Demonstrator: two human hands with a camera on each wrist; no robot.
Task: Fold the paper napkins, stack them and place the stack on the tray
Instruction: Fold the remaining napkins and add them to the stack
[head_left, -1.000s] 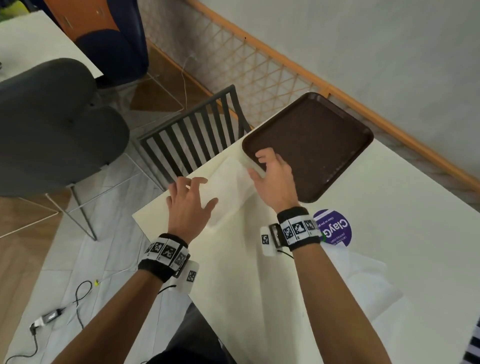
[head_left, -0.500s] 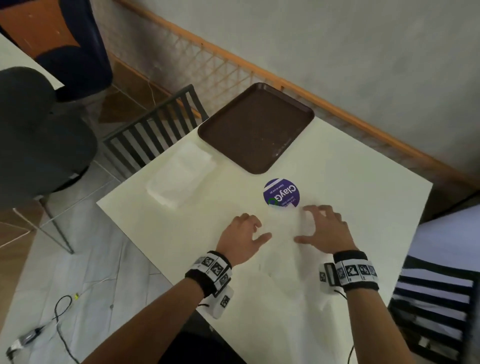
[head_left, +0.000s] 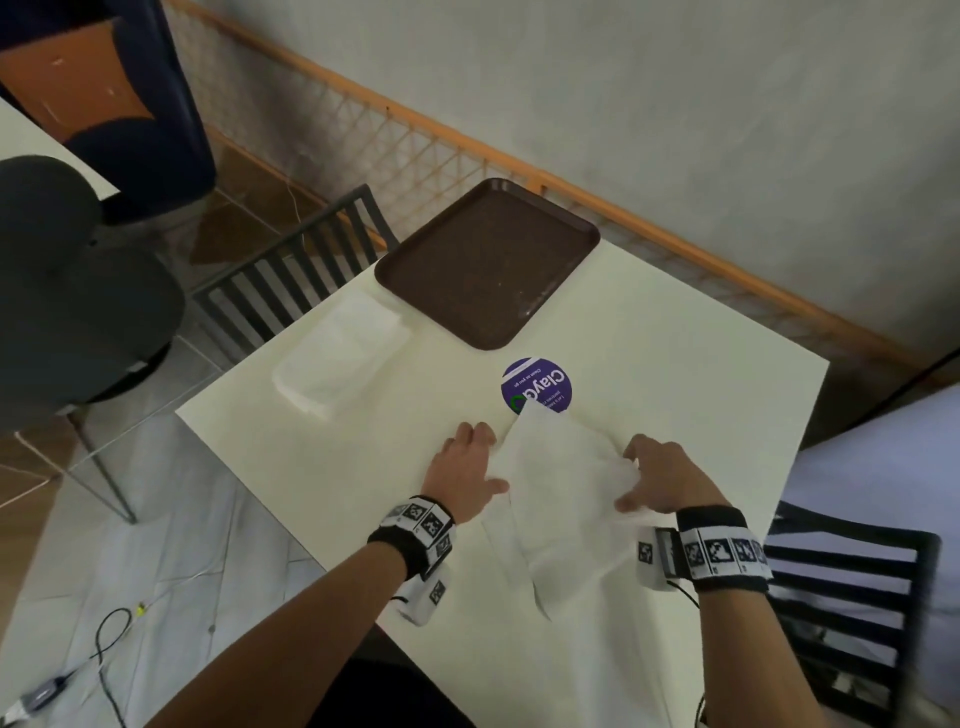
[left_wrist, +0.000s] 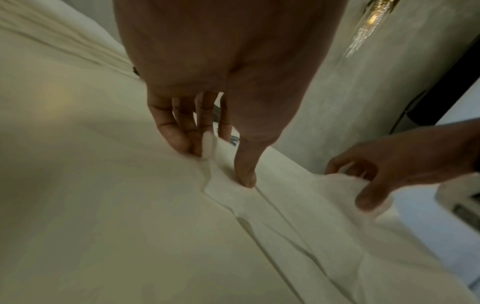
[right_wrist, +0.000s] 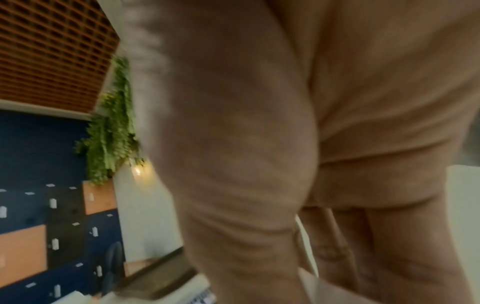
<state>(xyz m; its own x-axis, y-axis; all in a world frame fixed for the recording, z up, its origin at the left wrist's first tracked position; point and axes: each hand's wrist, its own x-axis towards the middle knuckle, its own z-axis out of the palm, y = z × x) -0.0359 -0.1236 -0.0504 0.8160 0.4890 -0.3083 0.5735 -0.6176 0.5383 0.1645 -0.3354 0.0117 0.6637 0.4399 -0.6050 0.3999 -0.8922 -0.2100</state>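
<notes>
An unfolded white napkin (head_left: 563, 486) lies on the cream table (head_left: 675, 374) between my hands, its far corner raised over a purple sticker (head_left: 540, 384). My left hand (head_left: 483, 457) rests at its left edge with straight fingers. In the left wrist view its thumb (left_wrist: 246, 174) presses the napkin (left_wrist: 298, 216) down. My right hand (head_left: 631, 478) pinches the right edge between thumb and fingers and lifts it, as the right hand (left_wrist: 363, 185) shows there. A folded napkin stack (head_left: 343, 358) lies left of the empty brown tray (head_left: 488, 260). The right wrist view is blurred, mostly palm (right_wrist: 285, 164).
A dark slatted chair (head_left: 291, 280) stands at the table's far left edge and another slatted chair (head_left: 852, 597) at my right. A grey round chair (head_left: 67, 301) is further left. A cable (head_left: 104, 644) lies on the floor. The wall with an orange rail (head_left: 623, 208) runs behind the tray.
Both hands left the folded stack by the tray and came back to the near napkin. Since half a second ago, the right hand has pinched its right edge and lifted it.
</notes>
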